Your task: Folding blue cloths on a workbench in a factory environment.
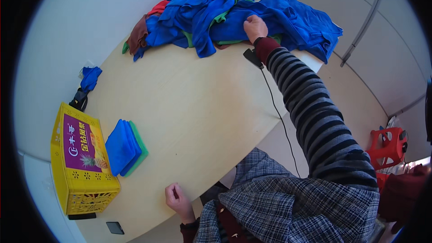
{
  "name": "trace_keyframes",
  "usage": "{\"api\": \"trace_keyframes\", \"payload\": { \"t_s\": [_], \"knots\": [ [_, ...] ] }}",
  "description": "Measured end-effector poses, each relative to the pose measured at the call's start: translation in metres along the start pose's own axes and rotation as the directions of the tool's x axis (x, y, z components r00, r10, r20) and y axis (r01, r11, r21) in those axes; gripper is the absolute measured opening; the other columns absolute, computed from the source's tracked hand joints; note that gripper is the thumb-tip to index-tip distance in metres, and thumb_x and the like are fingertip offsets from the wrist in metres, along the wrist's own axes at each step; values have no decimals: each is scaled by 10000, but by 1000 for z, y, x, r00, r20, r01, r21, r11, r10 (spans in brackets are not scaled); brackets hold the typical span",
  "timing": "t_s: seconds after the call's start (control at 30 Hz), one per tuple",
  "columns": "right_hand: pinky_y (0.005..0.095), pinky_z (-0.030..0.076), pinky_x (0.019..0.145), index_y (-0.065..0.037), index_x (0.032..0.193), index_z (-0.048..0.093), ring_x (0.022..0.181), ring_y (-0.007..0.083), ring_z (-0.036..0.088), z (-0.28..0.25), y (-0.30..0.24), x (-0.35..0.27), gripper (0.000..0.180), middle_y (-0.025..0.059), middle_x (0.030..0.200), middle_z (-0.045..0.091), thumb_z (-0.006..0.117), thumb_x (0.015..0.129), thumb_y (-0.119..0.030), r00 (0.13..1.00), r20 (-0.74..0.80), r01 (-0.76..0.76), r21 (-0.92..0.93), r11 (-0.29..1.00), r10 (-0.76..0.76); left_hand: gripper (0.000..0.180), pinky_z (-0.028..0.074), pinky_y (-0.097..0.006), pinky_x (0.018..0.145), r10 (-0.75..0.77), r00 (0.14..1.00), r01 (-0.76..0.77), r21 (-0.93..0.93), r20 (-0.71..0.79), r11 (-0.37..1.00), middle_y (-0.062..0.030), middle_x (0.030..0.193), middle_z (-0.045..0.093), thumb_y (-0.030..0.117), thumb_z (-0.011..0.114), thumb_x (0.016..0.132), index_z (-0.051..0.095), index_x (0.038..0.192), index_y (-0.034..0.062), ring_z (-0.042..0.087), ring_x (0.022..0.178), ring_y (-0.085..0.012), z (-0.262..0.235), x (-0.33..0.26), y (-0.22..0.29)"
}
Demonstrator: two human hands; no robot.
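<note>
Nearby, yellow crate (81,184) beside folded cloths (126,147).

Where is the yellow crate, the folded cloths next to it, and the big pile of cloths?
Yellow plastic crate (85,193): head view, on its perforated side wall.
Folded blue and green cloths (120,147): head view, on the top blue cloth.
Big pile of blue cloths (288,20): head view, on a blue cloth.
</note>
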State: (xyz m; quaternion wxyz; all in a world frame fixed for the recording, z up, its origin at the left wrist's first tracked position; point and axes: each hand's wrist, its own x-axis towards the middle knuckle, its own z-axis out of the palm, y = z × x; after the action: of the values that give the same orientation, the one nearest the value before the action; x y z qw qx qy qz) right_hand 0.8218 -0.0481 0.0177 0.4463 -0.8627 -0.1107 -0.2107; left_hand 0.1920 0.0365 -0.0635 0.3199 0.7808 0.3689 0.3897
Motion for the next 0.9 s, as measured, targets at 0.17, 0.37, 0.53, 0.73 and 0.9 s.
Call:
{"api": "trace_keyframes", "payload": {
  "t_s": [0.17,0.37,0.53,0.73,0.9],
  "knots": [
    [434,536,882,-137,1104,718,1003,372,677,-15,20,57,301,124,1077,728,664,856,-299,992,-104,55,-130,990,-69,49,467,-293,636,86,995,-92,147,44,985,-96,823,606,-8,584,942,633,940,-12,571,703,-194,3,-2,9],
    [407,512,945,-139,1126,709,1097,365,644,-8,5,87,311,167,1229,670,657,861,-292,936,-245,68,-580,812,-253,54,471,-313,624,112,994,-114,172,18,978,-104,827,600,18,595,932,639,926,-13,574,698,-220,5,-3,2],
    [466,499,943,-109,1191,667,1110,370,649,5,1,96,387,179,1226,675,667,861,-310,978,193,-25,-276,961,81,62,473,-317,622,157,987,-161,160,35,974,-104,829,600,32,599,930,644,924,-12,576,700,-219,13,0,-5],
    [508,501,909,-92,1146,674,1080,355,669,24,-34,52,374,187,1172,697,679,846,-314,957,237,221,-209,953,-169,63,465,-329,607,116,993,-117,185,15,976,-110,826,599,36,601,924,643,923,-11,573,691,-229,4,-4,-6],
    [463,535,838,-87,894,726,971,349,684,-32,31,76,255,217,981,704,646,877,-328,941,-153,187,-510,840,-302,46,456,-348,599,125,992,-129,204,33,970,-115,813,585,20,602,911,640,917,-7,567,688,-249,7,0,9]
  ]
}}
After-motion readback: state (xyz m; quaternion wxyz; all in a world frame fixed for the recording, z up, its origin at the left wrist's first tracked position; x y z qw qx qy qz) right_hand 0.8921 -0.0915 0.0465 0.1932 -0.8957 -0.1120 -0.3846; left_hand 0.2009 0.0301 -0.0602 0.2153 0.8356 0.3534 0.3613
